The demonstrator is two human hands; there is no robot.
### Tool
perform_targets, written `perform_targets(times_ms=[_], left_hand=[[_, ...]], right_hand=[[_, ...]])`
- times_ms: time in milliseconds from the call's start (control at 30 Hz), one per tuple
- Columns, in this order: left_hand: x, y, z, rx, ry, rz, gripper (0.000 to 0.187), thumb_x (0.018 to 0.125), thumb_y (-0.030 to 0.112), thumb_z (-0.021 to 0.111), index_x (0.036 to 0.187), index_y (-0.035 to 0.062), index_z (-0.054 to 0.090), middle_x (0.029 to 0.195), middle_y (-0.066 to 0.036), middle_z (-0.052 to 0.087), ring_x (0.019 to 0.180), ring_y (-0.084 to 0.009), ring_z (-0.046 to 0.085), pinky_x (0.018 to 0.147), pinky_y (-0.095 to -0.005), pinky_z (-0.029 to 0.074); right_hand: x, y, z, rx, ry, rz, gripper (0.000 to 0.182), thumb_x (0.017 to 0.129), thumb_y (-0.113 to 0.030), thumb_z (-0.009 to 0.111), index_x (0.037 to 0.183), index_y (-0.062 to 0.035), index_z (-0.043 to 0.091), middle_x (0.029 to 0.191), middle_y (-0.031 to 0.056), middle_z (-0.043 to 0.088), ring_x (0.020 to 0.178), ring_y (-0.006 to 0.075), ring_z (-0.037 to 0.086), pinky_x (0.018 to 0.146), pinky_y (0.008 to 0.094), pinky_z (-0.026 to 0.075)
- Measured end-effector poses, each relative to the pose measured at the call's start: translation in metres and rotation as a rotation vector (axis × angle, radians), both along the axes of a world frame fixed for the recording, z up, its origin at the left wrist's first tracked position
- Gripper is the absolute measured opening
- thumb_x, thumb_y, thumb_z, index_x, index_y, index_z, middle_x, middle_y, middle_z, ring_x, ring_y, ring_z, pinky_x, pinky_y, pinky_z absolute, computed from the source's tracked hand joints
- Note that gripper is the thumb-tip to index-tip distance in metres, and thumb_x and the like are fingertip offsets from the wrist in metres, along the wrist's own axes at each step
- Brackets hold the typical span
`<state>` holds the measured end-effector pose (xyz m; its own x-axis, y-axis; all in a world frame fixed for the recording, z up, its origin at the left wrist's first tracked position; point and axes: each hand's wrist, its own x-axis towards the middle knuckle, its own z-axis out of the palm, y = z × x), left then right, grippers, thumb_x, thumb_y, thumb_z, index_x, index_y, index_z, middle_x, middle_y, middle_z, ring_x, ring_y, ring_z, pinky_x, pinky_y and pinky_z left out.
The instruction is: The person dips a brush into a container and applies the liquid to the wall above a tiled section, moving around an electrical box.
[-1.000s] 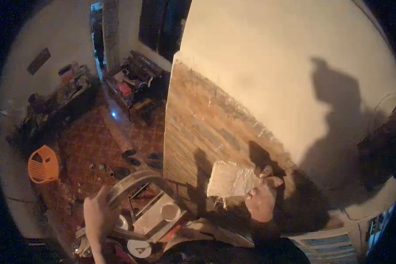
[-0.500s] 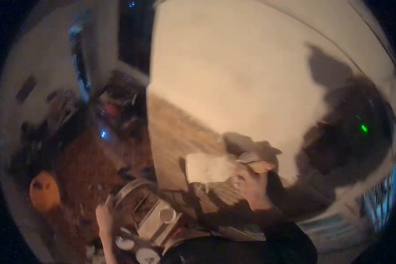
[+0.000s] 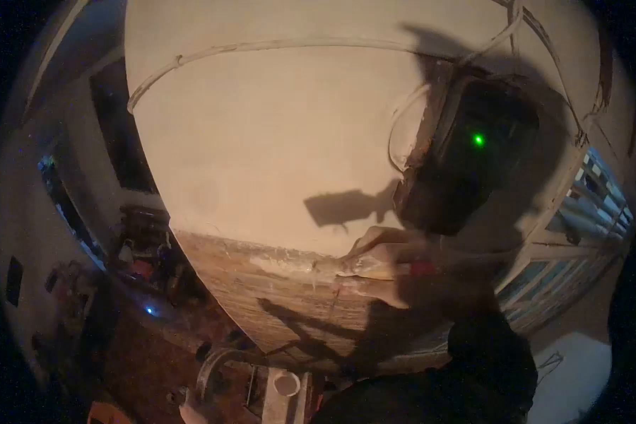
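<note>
My right hand [image 3: 378,265] is closed around the handle of a wide, flat brush, whose red end [image 3: 422,268] shows behind the fingers. The pale brush head [image 3: 321,266] meets the wall where the smooth cream surface [image 3: 261,155] borders a rough brown strip [image 3: 247,286]; its outline blurs into the pale border. Low at the left, my left hand [image 3: 189,410] is closed at the curved rail [image 3: 212,371] of what looks like a ladder. The frame edge cuts off part of this hand. A round pale cup or lid [image 3: 287,384] sits on the platform beside the rail.
A dark box [image 3: 466,162] with a green light is on the wall to the right, with cables [image 3: 283,44] above. Slatted windows [image 3: 593,191] lie farther right. Down left, a dim red-brown floor [image 3: 141,353] holds clutter and an orange object [image 3: 109,413].
My view has swung up and right. My right hand has turned the brush, which now shows narrow instead of broad against the wall. My left hand stays by the rail.
</note>
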<state>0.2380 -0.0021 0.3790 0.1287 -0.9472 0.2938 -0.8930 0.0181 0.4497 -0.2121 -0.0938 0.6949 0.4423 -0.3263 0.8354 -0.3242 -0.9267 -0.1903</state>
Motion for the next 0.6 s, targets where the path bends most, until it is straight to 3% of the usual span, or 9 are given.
perform_targets(times_ms=[33,67,167,233,267,367,467,567,600], left_hand=[[-0.010,0.000,0.016,0.077,0.017,0.019,0.052,0.080,0.020,0.074,0.124,-0.0014,0.059,0.053,-0.004,0.043,0.046,-0.0141,0.027,0.044,-0.0323,0.028],[-0.020,0.003,0.036,0.125,0.054,0.031,0.051,0.081,0.018,0.071,0.127,0.0000,0.058,0.061,-0.009,0.055,0.047,-0.0186,0.032,0.046,-0.0347,0.032],[-0.011,0.003,0.015,-0.298,-0.043,-0.106,0.046,0.084,0.017,0.067,0.127,0.0013,0.058,0.073,-0.015,0.065,0.050,-0.0222,0.038,0.048,-0.0363,0.035],[-0.012,0.008,0.023,-0.067,0.092,-0.027,0.044,0.085,0.018,0.066,0.125,0.0019,0.059,0.079,-0.017,0.067,0.051,-0.0240,0.043,0.049,-0.0377,0.037],[-0.016,0.007,0.030,0.045,0.156,0.014,0.043,0.086,0.019,0.066,0.124,0.0021,0.060,0.082,-0.018,0.068,0.051,-0.0248,0.045,0.050,-0.0384,0.038],[-0.034,0.006,0.057,0.191,0.022,0.048,0.037,0.089,0.018,0.060,0.124,0.0053,0.061,0.096,-0.022,0.068,0.060,-0.0292,0.057,0.052,-0.0404,0.042],[-0.032,0.006,0.058,0.106,0.050,0.028,0.040,0.086,0.019,0.064,0.122,0.0035,0.062,0.092,-0.022,0.068,0.063,-0.0310,0.060,0.054,-0.0416,0.044],[-0.023,0.008,0.041,0.032,-0.047,0.068,0.041,0.084,0.020,0.067,0.119,0.0008,0.063,0.089,-0.021,0.069,0.064,-0.0300,0.062,0.057,-0.0403,0.047],[-0.028,0.006,0.049,0.104,-0.042,0.086,0.041,0.084,0.020,0.067,0.119,0.0004,0.063,0.091,-0.022,0.069,0.066,-0.0298,0.062,0.058,-0.0399,0.047]], right_hand=[[-0.006,0.002,0.005,0.060,-0.036,0.078,0.012,0.085,-0.001,0.065,0.097,0.0006,0.061,0.076,0.0094,0.064,0.062,0.0162,0.063,0.054,0.0221,0.051],[-0.010,0.011,0.013,0.262,-0.125,0.115,0.012,0.085,-0.002,0.065,0.097,0.0010,0.062,0.078,0.0098,0.064,0.063,0.0166,0.063,0.055,0.0229,0.051],[-0.013,0.043,0.044,0.883,-0.396,0.227,0.012,0.085,-0.003,0.064,0.096,0.0024,0.062,0.083,0.0111,0.062,0.066,0.0179,0.063,0.056,0.0252,0.052],[-0.016,0.038,0.055,0.654,-0.192,0.093,0.012,0.087,-0.005,0.062,0.096,0.0030,0.062,0.083,0.0111,0.061,0.067,0.0181,0.062,0.055,0.0261,0.052],[-0.019,0.029,0.061,0.205,0.103,-0.075,0.012,0.088,-0.005,0.060,0.096,0.0032,0.061,0.081,0.0107,0.060,0.066,0.0179,0.062,0.054,0.0262,0.052],[-0.013,0.031,0.078,-0.272,0.485,-0.360,0.012,0.093,-0.007,0.054,0.095,0.0039,0.059,0.076,0.0101,0.057,0.051,0.0141,0.058,0.045,0.0282,0.049],[-0.008,0.043,0.096,-0.137,0.516,-0.503,0.014,0.093,-0.012,0.056,0.089,0.0014,0.056,0.066,0.0081,0.056,0.044,0.0129,0.056,0.041,0.0290,0.046],[0.007,0.051,0.116,0.118,0.382,-0.653,0.014,0.092,-0.014,0.057,0.082,-0.0038,0.054,0.058,0.0047,0.054,0.045,0.0138,0.057,0.040,0.0291,0.045],[0.002,0.045,0.119,0.005,0.429,-0.665,0.013,0.089,-0.015,0.058,0.082,-0.0050,0.054,0.060,0.0044,0.054,0.048,0.0146,0.058,0.042,0.0292,0.046]])
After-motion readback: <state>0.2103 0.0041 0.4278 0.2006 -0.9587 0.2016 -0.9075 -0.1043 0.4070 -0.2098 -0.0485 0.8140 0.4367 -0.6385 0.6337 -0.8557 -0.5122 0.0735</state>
